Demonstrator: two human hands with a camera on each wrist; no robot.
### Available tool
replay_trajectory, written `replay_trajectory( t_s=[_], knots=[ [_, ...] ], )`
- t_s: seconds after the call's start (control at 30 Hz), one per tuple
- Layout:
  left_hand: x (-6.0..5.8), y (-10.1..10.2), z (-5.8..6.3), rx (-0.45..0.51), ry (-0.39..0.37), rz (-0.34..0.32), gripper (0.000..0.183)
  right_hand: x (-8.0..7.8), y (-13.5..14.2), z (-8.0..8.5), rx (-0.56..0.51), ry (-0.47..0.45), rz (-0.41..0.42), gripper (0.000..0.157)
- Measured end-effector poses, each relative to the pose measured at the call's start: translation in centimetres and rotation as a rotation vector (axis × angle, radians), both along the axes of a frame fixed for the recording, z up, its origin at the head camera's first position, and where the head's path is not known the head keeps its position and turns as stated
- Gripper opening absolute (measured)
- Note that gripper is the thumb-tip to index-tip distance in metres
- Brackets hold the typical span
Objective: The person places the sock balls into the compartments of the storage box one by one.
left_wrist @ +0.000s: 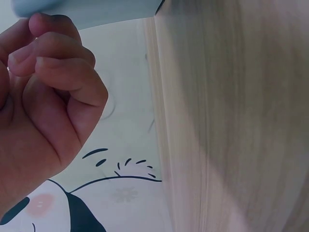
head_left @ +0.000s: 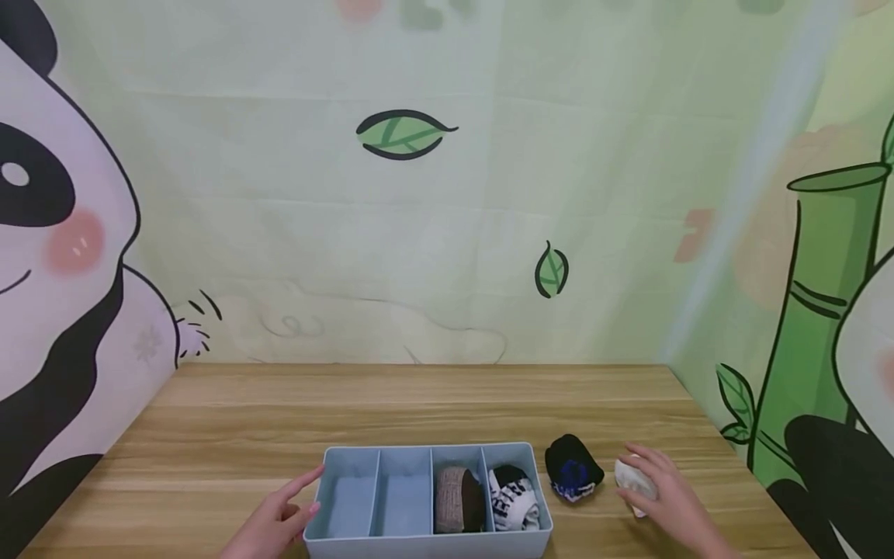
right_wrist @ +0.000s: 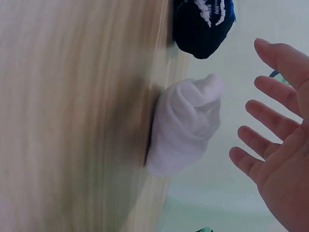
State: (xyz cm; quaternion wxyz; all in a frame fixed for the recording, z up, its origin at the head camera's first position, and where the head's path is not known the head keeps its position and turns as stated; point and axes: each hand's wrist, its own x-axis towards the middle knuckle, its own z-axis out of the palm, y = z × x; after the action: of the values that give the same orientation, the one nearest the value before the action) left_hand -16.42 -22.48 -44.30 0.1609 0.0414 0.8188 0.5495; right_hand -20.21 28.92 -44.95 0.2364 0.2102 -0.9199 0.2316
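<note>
A light blue divided box [head_left: 403,497] stands at the table's front. Its two right compartments hold a brown-and-black rolled sock [head_left: 457,501] and a white-and-black lettered one [head_left: 514,501]; the two left ones are bare. My left hand [head_left: 272,520] rests its extended index finger and thumb against the box's left end, other fingers bent inward in the left wrist view. My right hand [head_left: 663,493] hovers over a white rolled sock [right_wrist: 186,125], fingers spread and apart from it in the right wrist view. Between box and white sock lies a black rolled sock [head_left: 573,466] with blue patterning.
The wooden table [head_left: 419,400] runs back to a pale green cloth backdrop [head_left: 279,155] printed with pandas, leaves and bamboo. Cloth also hangs along the left and right sides of the table.
</note>
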Motion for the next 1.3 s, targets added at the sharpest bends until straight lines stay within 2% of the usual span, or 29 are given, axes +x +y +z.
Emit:
replay_trajectory(
  t_s=[0.27,0.57,0.87,1.03,1.3],
  knots=[
    [0.0,0.1,0.1,-0.026,-0.004,0.023,0.062,-0.4,0.4,0.1,-0.018,-0.112,-0.024,0.037],
    [0.0,0.1,0.1,-0.04,0.001,0.01,0.063,-0.4,0.9,0.3,-0.003,-0.283,-0.053,0.039],
    [-0.1,-0.1,0.1,-0.027,-0.025,0.001,0.065,-0.6,1.3,-0.1,0.033,-0.435,-0.103,0.046],
    [-0.1,0.0,0.2,-0.026,-0.043,0.019,0.067,-0.7,1.4,-0.2,0.03,-0.46,-0.105,0.048],
    [0.0,0.0,0.1,-0.029,-0.023,0.022,0.065,-0.8,1.6,-0.6,-0.001,-0.467,-0.055,0.049]
  ],
)
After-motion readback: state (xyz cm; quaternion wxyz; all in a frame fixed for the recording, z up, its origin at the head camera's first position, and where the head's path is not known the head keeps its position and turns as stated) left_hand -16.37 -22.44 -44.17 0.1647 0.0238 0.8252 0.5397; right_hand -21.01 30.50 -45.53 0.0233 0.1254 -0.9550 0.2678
